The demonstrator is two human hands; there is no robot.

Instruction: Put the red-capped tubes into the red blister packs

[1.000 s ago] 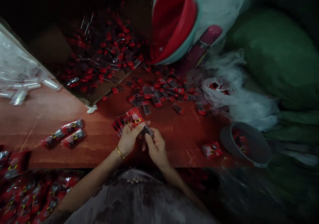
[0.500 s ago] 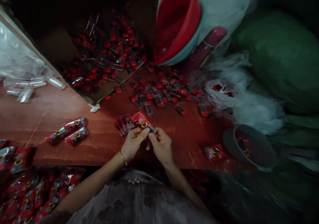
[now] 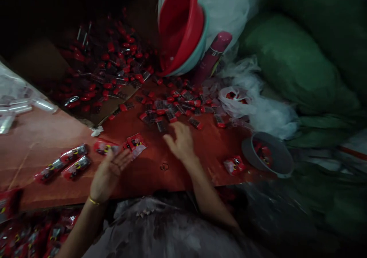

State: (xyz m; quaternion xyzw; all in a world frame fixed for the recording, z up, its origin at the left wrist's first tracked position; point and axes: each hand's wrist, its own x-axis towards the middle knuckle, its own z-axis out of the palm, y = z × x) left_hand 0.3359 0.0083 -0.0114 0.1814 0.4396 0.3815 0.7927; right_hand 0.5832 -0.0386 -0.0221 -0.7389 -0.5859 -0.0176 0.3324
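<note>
My left hand (image 3: pixel 107 176), with a gold bangle at the wrist, is open, palm up and fingers apart. Just beyond its fingertips lies a filled red packet (image 3: pixel 103 147), slightly blurred. To the right of that rest a few flat red packets (image 3: pixel 135 143) with a yellow and black print. My right hand (image 3: pixel 182 143) is open and stretched forward, nothing visible in it. Its fingertips are at the near edge of a heap of small clear containers with red caps (image 3: pixel 172 114); whether they touch one I cannot tell.
An open cardboard box (image 3: pixel 99 120) holds more red-capped containers. Filled packets (image 3: pixel 77 167) lie at left. A red basin (image 3: pixel 192 25), a pink flask (image 3: pixel 213 51), a plastic bag (image 3: pixel 260 114) and a grey bowl (image 3: pixel 282 170) stand at right. A small dark ring (image 3: pixel 164 166) lies on the table.
My hands have parted: the left moved left, letting go of a packet that now lies by its fingers. The right moved forward to the heap. The view shifted to the right.
</note>
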